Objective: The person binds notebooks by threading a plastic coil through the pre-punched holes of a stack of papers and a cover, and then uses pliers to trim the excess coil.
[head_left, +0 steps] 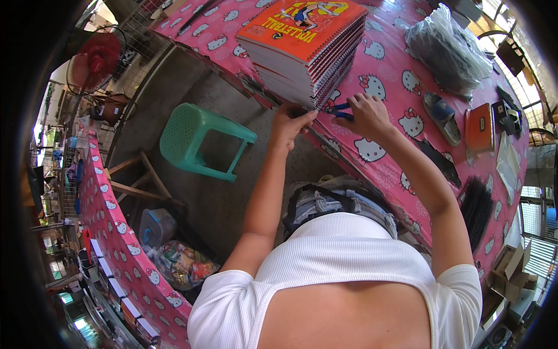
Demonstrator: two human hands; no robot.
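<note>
A tall stack of spiral notebooks (pixel 302 36) with orange covers stands at the table's near edge, coil edges facing right. My left hand (pixel 289 127) is closed at the bottom corner of the stack, its thumb on top. It seems to grip the lowest notebook, though the fingertips are partly hidden. Wrapped in my right hand (pixel 372 118) is a pair of small pliers or cutters (pixel 342 111) with blue handles. Their jaws point left, close to the coil ends at the stack's lower corner and to my left thumb.
A pink patterned cloth covers the table (pixel 372 150). On its right lie a plastic bag (pixel 450 49), a slipper (pixel 443 118), an orange box (pixel 479 128) and black coils (pixel 476 212). A green stool (pixel 203 139) stands on the floor at left, near a fan (pixel 93 64).
</note>
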